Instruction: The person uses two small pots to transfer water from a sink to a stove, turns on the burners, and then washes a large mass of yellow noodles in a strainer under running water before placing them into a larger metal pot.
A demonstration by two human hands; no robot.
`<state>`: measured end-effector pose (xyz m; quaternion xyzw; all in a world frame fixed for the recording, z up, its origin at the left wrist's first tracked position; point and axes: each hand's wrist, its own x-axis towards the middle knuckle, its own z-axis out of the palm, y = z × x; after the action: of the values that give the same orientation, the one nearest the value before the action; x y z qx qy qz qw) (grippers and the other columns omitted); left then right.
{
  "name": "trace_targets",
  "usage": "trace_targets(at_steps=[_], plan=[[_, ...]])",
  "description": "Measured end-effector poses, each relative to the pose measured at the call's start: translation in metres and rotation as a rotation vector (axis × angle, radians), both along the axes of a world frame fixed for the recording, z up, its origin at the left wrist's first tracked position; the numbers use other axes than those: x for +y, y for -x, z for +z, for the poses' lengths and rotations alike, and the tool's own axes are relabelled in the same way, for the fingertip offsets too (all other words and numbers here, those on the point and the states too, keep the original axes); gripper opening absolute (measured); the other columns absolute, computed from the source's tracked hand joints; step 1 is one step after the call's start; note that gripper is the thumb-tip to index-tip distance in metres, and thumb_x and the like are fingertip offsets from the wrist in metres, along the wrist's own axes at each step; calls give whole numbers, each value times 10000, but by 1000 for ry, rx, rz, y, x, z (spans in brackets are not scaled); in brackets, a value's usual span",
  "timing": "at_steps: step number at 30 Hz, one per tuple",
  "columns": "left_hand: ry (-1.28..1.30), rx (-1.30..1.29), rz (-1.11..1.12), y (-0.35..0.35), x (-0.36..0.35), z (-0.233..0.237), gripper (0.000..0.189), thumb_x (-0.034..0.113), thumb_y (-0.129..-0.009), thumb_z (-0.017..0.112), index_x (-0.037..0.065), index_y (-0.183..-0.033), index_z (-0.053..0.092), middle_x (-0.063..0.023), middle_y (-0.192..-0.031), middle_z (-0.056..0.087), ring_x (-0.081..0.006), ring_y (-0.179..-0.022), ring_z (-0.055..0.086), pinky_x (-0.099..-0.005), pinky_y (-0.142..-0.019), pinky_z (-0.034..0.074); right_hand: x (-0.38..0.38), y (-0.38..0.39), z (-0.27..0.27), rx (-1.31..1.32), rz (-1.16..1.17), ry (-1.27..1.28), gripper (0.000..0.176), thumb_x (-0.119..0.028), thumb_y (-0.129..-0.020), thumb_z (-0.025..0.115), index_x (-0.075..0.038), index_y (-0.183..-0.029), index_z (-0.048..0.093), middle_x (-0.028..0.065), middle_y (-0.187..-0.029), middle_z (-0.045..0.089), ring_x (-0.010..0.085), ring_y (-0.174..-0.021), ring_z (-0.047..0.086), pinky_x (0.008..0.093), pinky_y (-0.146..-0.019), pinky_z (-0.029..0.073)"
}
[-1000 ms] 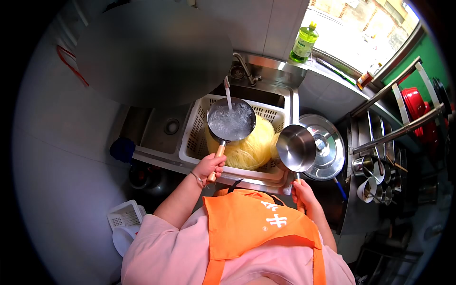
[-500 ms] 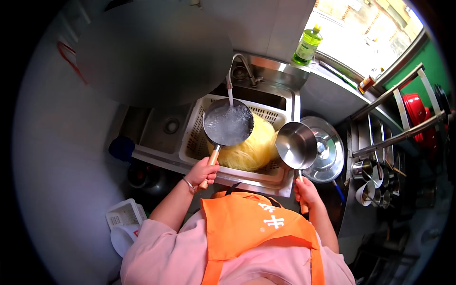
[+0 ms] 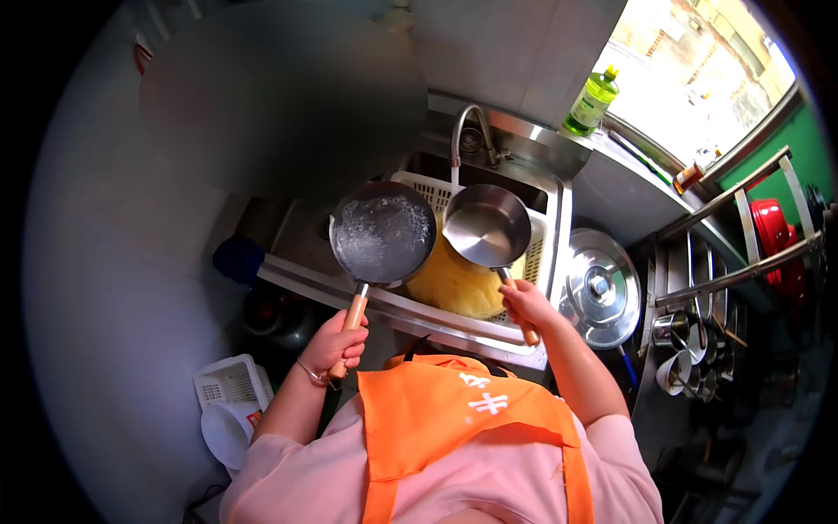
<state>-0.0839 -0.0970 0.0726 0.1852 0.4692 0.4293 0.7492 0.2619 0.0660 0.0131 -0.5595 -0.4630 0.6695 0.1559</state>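
Observation:
My left hand is wrapped round the wooden handle of a dark pan, which has bubbly water in it. A steel saucepan hangs over the sink by its wooden handle, gripped in my right hand; its inside is shiny. Water runs from the curved tap in a stream that meets the saucepan's far rim in this view. Beneath both pans, a yellow bundle lies in a white slotted basket, partly hidden by them.
The steel sink's front edge runs before me. A large round lid stands at its right. Green bottle on the window ledge; metal rack and several small pots farther right. White baskets sit low at left.
The dark pan has moved left and toward me, out of the tap's stream. The steel saucepan has moved left, up to the stream.

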Motion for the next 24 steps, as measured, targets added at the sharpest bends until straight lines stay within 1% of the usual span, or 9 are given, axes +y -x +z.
trace_targets(at_steps=[7, 8, 9, 11, 12, 15, 16, 20, 24], plan=[[-18, 23, 61, 25, -27, 5, 219, 34, -852, 522, 83, -1025, 397, 1, -702, 435, -38, -472, 381, -199, -405, 355, 15, 58, -23, 70, -31, 19, 197, -240, -893, 526, -58, -866, 454, 28, -669, 479, 132, -488, 453, 289, -435, 406], [-16, 25, 67, 28, -30, 6, 219, 34, -852, 522, 83, -1025, 397, 1, -702, 435, -38, -472, 381, -199, -405, 355, 18, 57, -27, 103, -10, 60, 208, -241, -895, 521, -46, -935, 463, 49, -723, 524, 159, -533, 517, 307, -473, 461], [-18, 17, 65, 31, -32, 6, 216, 35, -854, 522, 82, -1025, 398, 1, -704, 436, -40, -472, 383, -200, -406, 359, 17, 57, -22, 103, -7, 63, 208, -241, -895, 521, -46, -935, 463, 49, -723, 524, 159, -533, 517, 307, -473, 461], [-21, 7, 61, 34, -35, 5, 212, 35, -856, 521, 81, -1024, 400, 0, -706, 438, -41, -472, 386, -200, -407, 363, 13, 54, -4, 185, -56, 175, 263, -250, -899, 515, -40, -1043, 452, 79, -818, 569, 205, -600, 582, 340, -543, 520], [-23, 2, 60, 36, -35, 5, 210, 34, -858, 522, 80, -1023, 402, 1, -706, 439, -41, -473, 389, -201, -408, 366, 15, 51, -8, 199, -40, 205, 366, -278, -908, 503, -44, -1174, 411, 114, -953, 581, 249, -688, 623, 369, -615, 548], [-23, -15, 50, 40, -37, 7, 205, 32, -859, 522, 76, -1021, 404, 1, -706, 439, -40, -474, 391, -200, -408, 367, 13, 43, -15, 245, -87, 213, 421, -310, -915, 489, -55, -1235, 389, 137, -1033, 561, 264, -736, 629, 370, -620, 550], [-21, -25, 46, 42, -37, 9, 203, 30, -860, 521, 75, -1020, 404, 1, -705, 438, -39, -474, 391, -199, -407, 366, 11, 41, -13, 229, -77, 212, 469, -339, -919, 482, -62, -1278, 365, 136, -1097, 541, 272, -807, 631, 370, -661, 533], [9, -7, 16, 43, -32, 24, 201, 28, -859, 521, 72, -1018, 406, 0, -703, 437, -36, -468, 386, -192, -404, 359, 8, 23, -27, 37, -167, 27, 462, -345, -916, 493, -65, -1268, 387, 102, -1071, 545, 222, -796, 605, 349, -713, 478], [17, 28, -78, 44, -21, 49, 185, 30, -865, 492, 65, -1022, 400, 8, -680, 402, -30, -449, 354, -177, -381, 331, -12, -5, -25, 112, -389, -37, 353, -269, -926, 486, -14, -1166, 446, 97, -972, 567, 176, -718, 600, 276, -602, 509]])
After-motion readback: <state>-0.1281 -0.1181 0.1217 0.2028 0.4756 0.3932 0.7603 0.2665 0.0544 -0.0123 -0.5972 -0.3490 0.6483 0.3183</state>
